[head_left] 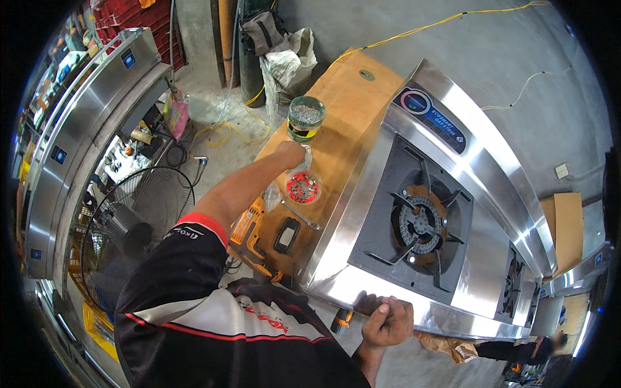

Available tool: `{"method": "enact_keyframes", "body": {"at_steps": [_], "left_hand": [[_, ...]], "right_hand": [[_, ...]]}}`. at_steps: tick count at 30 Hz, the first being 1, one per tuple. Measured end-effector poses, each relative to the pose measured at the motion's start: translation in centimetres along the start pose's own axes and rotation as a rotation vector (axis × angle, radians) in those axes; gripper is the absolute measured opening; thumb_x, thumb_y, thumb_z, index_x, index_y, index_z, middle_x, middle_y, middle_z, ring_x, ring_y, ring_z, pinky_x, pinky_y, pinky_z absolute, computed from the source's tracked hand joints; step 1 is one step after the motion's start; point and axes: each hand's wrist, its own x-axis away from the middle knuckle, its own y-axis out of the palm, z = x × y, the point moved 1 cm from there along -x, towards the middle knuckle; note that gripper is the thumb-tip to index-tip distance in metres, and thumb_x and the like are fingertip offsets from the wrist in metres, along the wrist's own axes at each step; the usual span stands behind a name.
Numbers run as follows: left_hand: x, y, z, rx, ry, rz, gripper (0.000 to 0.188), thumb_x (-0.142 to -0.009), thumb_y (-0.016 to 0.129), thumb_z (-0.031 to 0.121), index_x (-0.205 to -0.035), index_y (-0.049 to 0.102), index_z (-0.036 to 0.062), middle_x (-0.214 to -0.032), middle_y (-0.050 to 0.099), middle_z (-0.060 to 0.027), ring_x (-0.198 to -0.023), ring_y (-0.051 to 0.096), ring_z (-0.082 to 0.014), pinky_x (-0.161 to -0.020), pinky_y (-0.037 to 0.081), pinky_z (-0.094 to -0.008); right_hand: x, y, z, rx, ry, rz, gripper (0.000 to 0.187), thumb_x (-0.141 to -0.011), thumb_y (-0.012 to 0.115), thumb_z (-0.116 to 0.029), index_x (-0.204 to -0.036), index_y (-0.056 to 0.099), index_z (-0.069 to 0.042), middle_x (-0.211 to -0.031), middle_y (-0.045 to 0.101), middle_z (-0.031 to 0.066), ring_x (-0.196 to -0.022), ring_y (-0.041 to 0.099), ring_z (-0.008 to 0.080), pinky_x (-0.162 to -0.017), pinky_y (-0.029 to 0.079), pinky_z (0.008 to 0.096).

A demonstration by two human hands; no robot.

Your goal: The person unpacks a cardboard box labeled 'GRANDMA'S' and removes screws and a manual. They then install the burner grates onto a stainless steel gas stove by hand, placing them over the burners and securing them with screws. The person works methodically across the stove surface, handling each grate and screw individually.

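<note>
My left hand (291,154) reaches across the wooden board and is closed at the edge of a clear plastic bag (307,159). Just beside it lie many small red and silver fasteners (303,187). Beyond the hand stands a clear round jar (306,113) of small metal pieces. A wrench (301,215) lies nearer me. My right hand (388,321) is by the front edge of a stainless gas stove (482,284), thumb and fingers pressed together. Whatever is in that pinch is too small to make out.
A yellow power tool (248,236) and a black rectangular item (286,235) lie on the wooden board (352,84). A large fan (139,226) stands on the left. A yellow cable (427,29) runs across the floor behind. Another person (517,349) is at the far right.
</note>
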Motion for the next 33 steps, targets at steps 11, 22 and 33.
{"method": "enact_keyframes", "body": {"at_steps": [11, 22, 33], "left_hand": [[0.0, 0.5, -0.1, 0.053, -0.111, 0.069, 0.017, -0.079, 0.065, 0.015, -0.088, 0.075, 0.0038, -0.095, 0.073, -0.0190, -0.092, 0.071, -0.0349, -0.080, 0.057, -0.0451], [2.8, -0.6, -1.5, 0.330, -0.051, 0.253, 0.017, -0.082, 0.068, 0.023, -0.093, 0.077, 0.0125, -0.094, 0.073, -0.0160, -0.086, 0.070, -0.0342, -0.079, 0.055, -0.0462], [2.9, 0.6, -3.1, 0.736, -0.178, 0.281, 0.018, -0.088, 0.065, 0.012, -0.101, 0.075, 0.0048, -0.073, 0.072, -0.0105, -0.063, 0.071, -0.0175, -0.062, 0.056, -0.0340]], "right_hand": [[-0.6, 0.1, -0.6, -0.021, -0.011, 0.011, 0.013, -0.085, 0.058, -0.007, -0.091, 0.064, 0.003, -0.070, 0.064, 0.0109, -0.063, 0.057, 0.0237, -0.056, 0.045, 0.0333], [-0.5, 0.5, -0.5, 0.051, 0.046, -0.028, 0.011, -0.082, 0.062, -0.007, -0.088, 0.065, 0.002, -0.072, 0.063, 0.0132, -0.062, 0.058, 0.0276, -0.056, 0.045, 0.0365], [-0.5, 0.1, -0.2, -0.002, -0.005, 0.001, 0.012, -0.081, 0.063, -0.005, -0.091, 0.066, 0.001, -0.071, 0.062, 0.0116, -0.060, 0.056, 0.0255, -0.054, 0.044, 0.0352]]}}
